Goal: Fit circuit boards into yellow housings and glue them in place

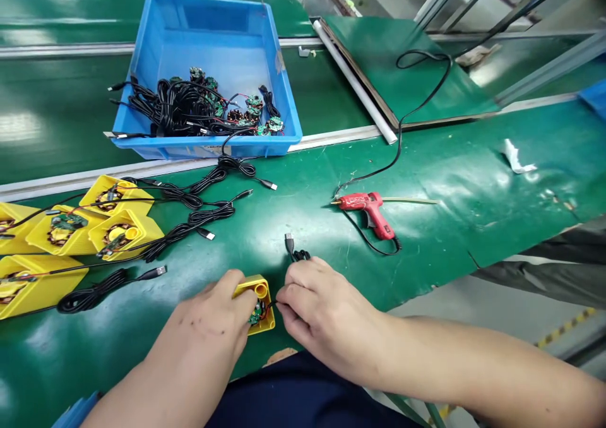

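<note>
As seen from the head camera, the left hand [201, 333] has its grip clenched on a yellow plastic housing [260, 288], while the right hand [326, 311] has its grip pinched on a black cable [300, 255] at the housing's circuit board [256, 314]. Around that housing, on a green surface [449, 245]: a red hot-glue gun [369, 214] to the right, more yellow housings [61, 232] to the left, a blue plastic crate [203, 81] beyond.

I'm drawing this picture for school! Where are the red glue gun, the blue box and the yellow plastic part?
Red glue gun [376, 216]: head view, on its handle.
Blue plastic crate [189, 149]: head view, on its front wall.
Yellow plastic part [260, 287]: head view, on its round post.
</note>
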### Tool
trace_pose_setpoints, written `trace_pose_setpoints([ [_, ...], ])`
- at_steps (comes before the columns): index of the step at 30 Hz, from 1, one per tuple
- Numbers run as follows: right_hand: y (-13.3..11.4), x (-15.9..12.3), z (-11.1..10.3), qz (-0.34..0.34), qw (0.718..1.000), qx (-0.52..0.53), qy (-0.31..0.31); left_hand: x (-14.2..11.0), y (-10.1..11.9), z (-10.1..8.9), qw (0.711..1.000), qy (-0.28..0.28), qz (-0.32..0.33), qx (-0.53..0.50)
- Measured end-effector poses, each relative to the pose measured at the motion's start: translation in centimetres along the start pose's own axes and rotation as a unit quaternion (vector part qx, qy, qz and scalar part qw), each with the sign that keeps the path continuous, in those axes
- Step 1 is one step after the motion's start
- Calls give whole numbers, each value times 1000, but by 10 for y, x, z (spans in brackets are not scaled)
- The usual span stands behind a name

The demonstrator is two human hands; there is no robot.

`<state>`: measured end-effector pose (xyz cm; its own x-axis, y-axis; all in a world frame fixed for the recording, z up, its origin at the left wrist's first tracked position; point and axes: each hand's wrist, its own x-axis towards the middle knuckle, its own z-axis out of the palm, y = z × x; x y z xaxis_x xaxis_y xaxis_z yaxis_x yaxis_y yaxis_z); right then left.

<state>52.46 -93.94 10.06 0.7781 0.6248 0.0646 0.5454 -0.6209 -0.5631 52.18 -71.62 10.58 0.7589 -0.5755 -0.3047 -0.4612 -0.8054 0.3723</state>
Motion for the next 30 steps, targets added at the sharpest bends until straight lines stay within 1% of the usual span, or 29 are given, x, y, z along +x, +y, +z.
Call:
trace_pose_setpoints([
  [3,-4,3,-6,-35,997,-52,-40,3,4,-6,999,-26,-23,-4],
  [5,-7,7,-11,-45,994,-74,-67,4,5,-9,999,-37,-29,-10],
  [9,-13,17,-10,-48,986,-132,-88,5,5,-10,999,-30,-18,-28],
  [13,-21,20,-1,-52,977,-190,-82,4,6,-11,999,-27,-23,-39],
  [21,-30,13,11,-47,968,-242,-50,6,12,-22,996,-66,-43,-48],
  [23,-30,14,15,-37,968,-243,-48,5,12,-21,996,-66,-46,-48],
  [26,-29,12,16,-11,975,-219,-45,3,9,-16,997,-52,-40,-51],
  [30,-24,4,12,20,991,-129,-41,1,5,-12,997,-33,-34,-59],
])
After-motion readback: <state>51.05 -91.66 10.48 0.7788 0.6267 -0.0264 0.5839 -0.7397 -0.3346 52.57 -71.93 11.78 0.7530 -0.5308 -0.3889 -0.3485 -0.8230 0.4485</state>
